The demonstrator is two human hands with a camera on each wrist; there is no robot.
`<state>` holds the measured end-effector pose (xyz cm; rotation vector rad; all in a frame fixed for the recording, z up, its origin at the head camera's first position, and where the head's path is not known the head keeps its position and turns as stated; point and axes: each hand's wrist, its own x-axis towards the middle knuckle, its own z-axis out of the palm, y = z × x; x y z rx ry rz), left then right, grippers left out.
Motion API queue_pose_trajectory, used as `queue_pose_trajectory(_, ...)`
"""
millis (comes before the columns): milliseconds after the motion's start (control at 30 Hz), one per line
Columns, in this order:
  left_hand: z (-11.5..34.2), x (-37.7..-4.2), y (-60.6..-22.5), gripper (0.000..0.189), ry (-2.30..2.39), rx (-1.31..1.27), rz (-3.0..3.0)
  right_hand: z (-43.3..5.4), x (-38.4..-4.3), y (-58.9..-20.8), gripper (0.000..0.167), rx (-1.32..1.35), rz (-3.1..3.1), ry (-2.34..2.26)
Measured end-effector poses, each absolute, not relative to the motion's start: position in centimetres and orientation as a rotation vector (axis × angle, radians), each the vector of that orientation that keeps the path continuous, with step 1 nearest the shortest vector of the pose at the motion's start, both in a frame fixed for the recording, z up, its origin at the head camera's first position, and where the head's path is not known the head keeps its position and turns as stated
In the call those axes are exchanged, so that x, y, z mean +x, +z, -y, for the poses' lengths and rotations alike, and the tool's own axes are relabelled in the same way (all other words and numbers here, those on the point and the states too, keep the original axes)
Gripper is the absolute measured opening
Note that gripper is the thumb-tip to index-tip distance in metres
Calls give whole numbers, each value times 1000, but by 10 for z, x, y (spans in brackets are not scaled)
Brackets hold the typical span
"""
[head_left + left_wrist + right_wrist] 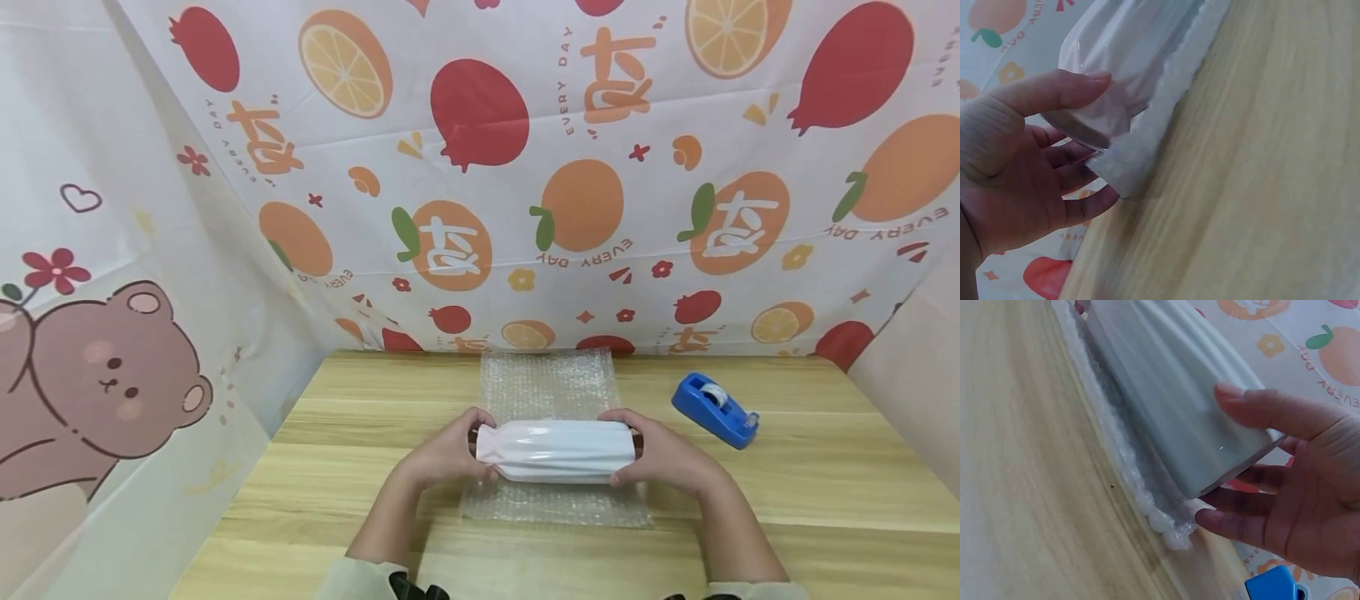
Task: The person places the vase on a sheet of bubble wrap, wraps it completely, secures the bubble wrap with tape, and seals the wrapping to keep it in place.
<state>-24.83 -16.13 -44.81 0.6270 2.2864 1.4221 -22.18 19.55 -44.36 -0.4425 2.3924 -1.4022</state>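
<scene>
A glossy fluted vase (558,452), pink at its left end and fading to pale blue at the right, lies sideways over a sheet of bubble wrap (551,383). My left hand (448,454) grips the pink end, thumb on the near side and fingers around the rim. At the other end, the flat base is held by my right hand (667,454), its thumb (1260,409) pressing the pale side. Bubble wrap (1138,147) also shows beneath the vase (1107,69) in the left wrist view. Some fingertips are hidden behind the vase.
A blue tape dispenser (716,410) with a roll of tape stands on the wooden table (337,467), right of the bubble wrap. Behind the table hangs a fruit-print cloth (510,208). Another cloth with a bear (112,383) hangs at the left.
</scene>
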Motion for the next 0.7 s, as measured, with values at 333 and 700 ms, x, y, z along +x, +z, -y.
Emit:
queue_pose_trajectory(333, 160, -246, -449, 65, 1307, 643, -2398, -194, -221, -443, 80, -410, -2409, -1320)
queue_pose_trajectory(700, 159, -244, -449, 66, 1284, 657, -2399, -193, -217, -445, 80, -440, -2411, -1324)
